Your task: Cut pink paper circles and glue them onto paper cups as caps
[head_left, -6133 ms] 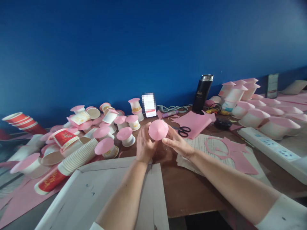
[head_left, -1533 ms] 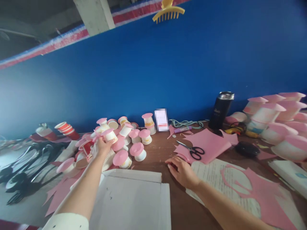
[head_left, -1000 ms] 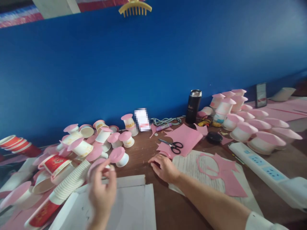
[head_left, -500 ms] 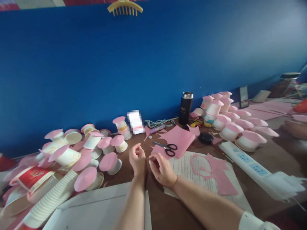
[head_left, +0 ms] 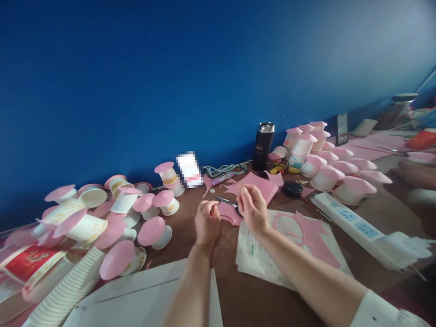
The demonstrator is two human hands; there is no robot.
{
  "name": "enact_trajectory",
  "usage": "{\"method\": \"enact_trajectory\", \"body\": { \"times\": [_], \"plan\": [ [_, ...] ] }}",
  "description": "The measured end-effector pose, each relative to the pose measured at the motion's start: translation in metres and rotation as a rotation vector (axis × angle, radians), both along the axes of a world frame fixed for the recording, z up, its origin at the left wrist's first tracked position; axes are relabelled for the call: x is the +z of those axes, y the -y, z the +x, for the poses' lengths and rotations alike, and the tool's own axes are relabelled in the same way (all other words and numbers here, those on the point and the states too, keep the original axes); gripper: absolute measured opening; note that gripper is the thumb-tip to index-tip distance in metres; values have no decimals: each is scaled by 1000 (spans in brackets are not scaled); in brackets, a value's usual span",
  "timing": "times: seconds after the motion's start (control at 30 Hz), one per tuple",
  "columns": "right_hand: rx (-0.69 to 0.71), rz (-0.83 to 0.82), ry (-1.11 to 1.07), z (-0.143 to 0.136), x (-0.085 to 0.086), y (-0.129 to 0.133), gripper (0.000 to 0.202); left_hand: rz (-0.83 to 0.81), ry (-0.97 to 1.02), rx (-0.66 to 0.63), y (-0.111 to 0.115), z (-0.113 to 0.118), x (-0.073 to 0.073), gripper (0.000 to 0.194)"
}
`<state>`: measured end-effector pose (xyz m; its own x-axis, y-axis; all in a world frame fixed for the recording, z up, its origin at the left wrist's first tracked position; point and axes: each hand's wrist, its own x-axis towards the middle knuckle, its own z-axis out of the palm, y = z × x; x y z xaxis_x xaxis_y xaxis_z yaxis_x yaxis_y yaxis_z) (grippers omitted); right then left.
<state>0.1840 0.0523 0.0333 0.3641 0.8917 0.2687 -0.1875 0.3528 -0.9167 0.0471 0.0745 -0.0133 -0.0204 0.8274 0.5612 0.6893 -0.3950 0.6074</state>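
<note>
My left hand (head_left: 207,222) is raised over the brown table with its fingers curled in. A small reddish spot shows at its fingertips, too small to name. To its right, my right hand (head_left: 252,210) is closed in a pinch; whatever lies between its fingers is hidden. The two hands are apart. Behind my right hand lie black-handled scissors (head_left: 227,200), their handles mostly covered by it. They rest on pink paper (head_left: 261,185). Printed sheets (head_left: 252,254) with pink cut-out scraps (head_left: 311,234) lie under my right forearm.
Paper cups with pink discs (head_left: 151,230) crowd the left, beside a stack of nested cups (head_left: 73,286). More pink-topped cups (head_left: 327,178), a power strip (head_left: 354,225) and a black tin (head_left: 293,187) are right. A black flask (head_left: 263,147) and phone (head_left: 189,170) stand behind.
My hands have moved apart. The right has risen up and rightward, now over the scissors' handles; the left has shifted slightly right. The view has tilted down a little.
</note>
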Motion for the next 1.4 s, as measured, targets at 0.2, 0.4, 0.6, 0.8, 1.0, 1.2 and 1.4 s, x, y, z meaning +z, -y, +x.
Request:
{"method": "enact_trajectory", "body": {
  "times": [0.2, 0.4, 0.6, 0.8, 1.0, 1.2, 1.4],
  "plan": [
    [-130, 43, -61, 29, 28, -21, 24, 116, -48, -114, 5, 2, 3, 22],
    [-296, -38, -259, 42, 26, -44, 14, 43, -301, -717, 32, 28, 17, 27],
    [-336, -115, -353, 68, 27, -51, 8, -180, -424, -771, 42, 37, 18, 32],
    [-373, -125, -346, 115, 67, -50, 1, -163, -417, -782, 41, 35, 14, 32],
    [99, -308, 1354, 76, 37, -13, 16, -122, -517, -784, 50, 43, 18, 28],
    [128, -430, 1620, 48, 9, -8, 30, -116, -510, -840, 60, 50, 23, 28],
    [143, -505, 1670, 40, 15, -18, 27, -108, -411, -738, 54, 44, 19, 27]
  ]
}}
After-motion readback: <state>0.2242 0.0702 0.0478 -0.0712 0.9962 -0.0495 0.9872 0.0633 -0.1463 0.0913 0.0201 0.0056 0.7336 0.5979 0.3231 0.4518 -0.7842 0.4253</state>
